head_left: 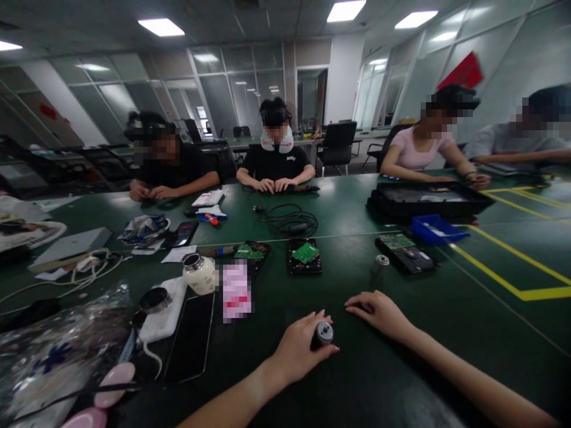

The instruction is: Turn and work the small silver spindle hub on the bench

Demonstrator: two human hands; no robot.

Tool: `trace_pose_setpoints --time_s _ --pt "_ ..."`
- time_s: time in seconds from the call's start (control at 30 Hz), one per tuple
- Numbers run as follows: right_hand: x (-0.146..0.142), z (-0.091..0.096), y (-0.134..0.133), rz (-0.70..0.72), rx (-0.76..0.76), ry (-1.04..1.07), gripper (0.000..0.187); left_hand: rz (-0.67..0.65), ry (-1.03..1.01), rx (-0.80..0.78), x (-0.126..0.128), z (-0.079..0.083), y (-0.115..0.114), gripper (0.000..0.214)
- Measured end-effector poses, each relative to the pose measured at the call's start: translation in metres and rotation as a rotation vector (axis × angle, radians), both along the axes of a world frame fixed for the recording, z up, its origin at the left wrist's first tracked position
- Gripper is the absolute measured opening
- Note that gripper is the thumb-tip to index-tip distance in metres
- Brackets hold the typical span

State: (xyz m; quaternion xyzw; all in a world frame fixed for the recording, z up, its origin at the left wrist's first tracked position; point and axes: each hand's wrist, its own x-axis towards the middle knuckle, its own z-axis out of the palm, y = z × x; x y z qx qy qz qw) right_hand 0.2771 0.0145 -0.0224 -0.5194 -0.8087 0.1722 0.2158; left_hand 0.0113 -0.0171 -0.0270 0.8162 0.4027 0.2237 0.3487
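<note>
My left hand point(301, 348) is closed around a small dark cylinder with a silver top point(325, 333), held just above the green table point(366, 380). My right hand point(379, 312) lies on the table to its right, fingers curled and pointing left; its fingertips cover something dark that I cannot make out. Farther off lie two opened hard drives with green circuit boards point(305, 254) point(250, 252), a third drive point(405, 252) and a small metal cylinder point(380, 262).
A phone point(190, 336), a white charger point(166, 309), a small bottle point(200, 273) and plastic wrap point(57, 351) crowd the left. A coiled cable point(288, 221), a blue bin point(437, 229) and a black tray point(428, 199) lie farther back. Several people work across the table.
</note>
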Motion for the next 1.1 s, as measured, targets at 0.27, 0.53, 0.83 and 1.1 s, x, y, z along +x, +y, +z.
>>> trace_pose_setpoints --time_s 0.27,0.53,0.83,1.1 --pt "-0.010 0.003 -0.006 -0.004 0.019 0.040 0.038 0.011 0.016 0.013 0.001 -0.002 0.000 0.056" --pt "-0.051 0.035 -0.028 0.173 0.033 0.132 0.034 0.020 0.023 0.032 0.000 -0.008 0.001 0.063" --pt "-0.064 0.033 -0.031 0.276 0.047 0.106 0.030 0.015 0.025 0.048 0.000 -0.010 0.001 0.061" --pt "-0.062 0.035 -0.030 0.211 0.022 0.079 0.022 0.013 0.033 0.056 0.000 -0.010 0.001 0.064"
